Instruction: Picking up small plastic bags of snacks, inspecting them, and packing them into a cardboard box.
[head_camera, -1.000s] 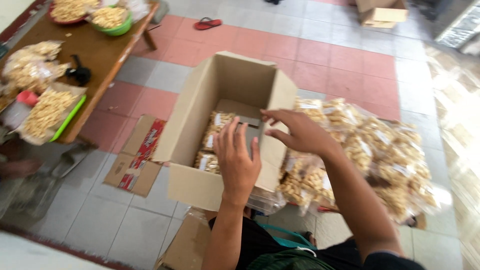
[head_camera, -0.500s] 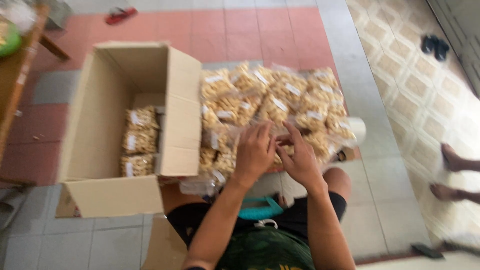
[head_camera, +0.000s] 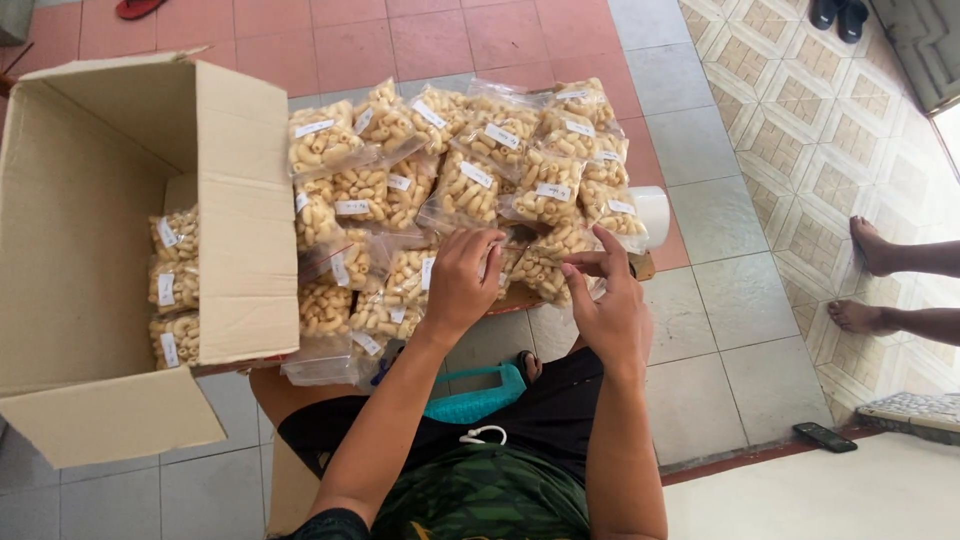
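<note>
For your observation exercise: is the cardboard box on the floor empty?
No, the cardboard box holds clear snack bags stacked inside it.

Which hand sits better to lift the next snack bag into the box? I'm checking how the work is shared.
Probably the left hand: it rests on the snack bags beside the open cardboard box. The right hand is farther away.

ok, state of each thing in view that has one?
cardboard box: flaps open, a few snack bags inside
pile of snack bags: sealed, heaped on the floor beside the box
left hand: fingers curled on a bag in the pile
right hand: pinching at a bag's edge
</note>
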